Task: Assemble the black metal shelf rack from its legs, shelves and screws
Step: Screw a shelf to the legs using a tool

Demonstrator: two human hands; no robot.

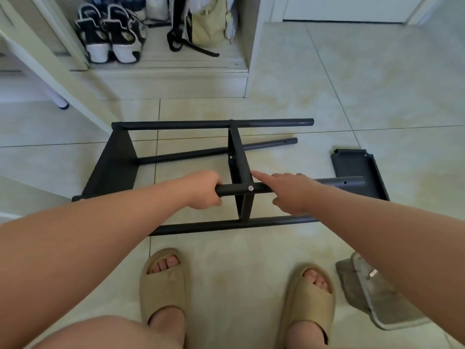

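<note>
The black metal rack (236, 157) lies on its side on the tiled floor, with several tubular legs running left to right. One shelf (110, 167) is fixed at the left end and a second shelf (239, 172) sits mid-length. A silver screw (250, 188) shows where the upper near leg (232, 189) meets the middle shelf. My left hand (203, 190) grips that leg just left of the screw. My right hand (289, 191) rests over the same leg right of the screw, index finger straight and pointing toward the shelf. A loose third shelf (357, 172) lies to the right.
A clear plastic bag (370, 290) with a small metal part lies on the floor at the lower right. My feet in tan slippers (163, 280) stand close to the rack. Shoes (110, 34) and a bag (206, 23) sit in a recess behind; a white furniture leg (60, 99) stands left.
</note>
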